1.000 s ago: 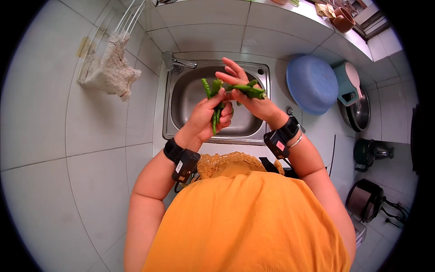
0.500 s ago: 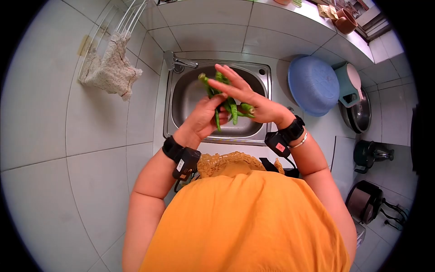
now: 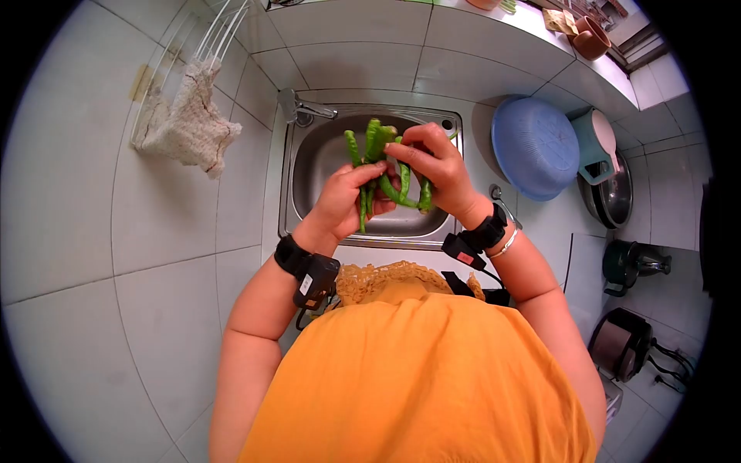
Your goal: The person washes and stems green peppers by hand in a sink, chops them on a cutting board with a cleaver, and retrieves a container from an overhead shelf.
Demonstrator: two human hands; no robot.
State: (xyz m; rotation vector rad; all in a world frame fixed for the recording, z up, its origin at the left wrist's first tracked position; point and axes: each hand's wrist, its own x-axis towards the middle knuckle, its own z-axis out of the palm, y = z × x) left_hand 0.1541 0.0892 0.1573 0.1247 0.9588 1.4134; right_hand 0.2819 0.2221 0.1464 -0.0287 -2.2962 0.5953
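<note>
A bunch of long green chili peppers (image 3: 376, 141) is held above the stainless steel sink (image 3: 309, 174). My left hand (image 3: 347, 194) is closed around the bunch, its thumb lying across the peppers and several ends sticking out above and below. On the right side of the bunch, my right hand (image 3: 445, 171) has bent fingers and pinches at the peppers with thumb and index finger. One curved pepper hangs between the two hands. The right hand's lower fingers are partly hidden behind the peppers.
A faucet (image 3: 305, 108) stands at the sink's back left corner. Right of the sink lean a blue plastic basin (image 3: 534, 147), a light-blue dipper (image 3: 594, 147) and a metal bowl (image 3: 617, 193). A cloth (image 3: 189, 123) hangs on a wall rack at left.
My right hand has gone from flat, stretched fingers over the bunch to bent, pinching fingers at its right side. The peppers have shifted and spread in my left hand.
</note>
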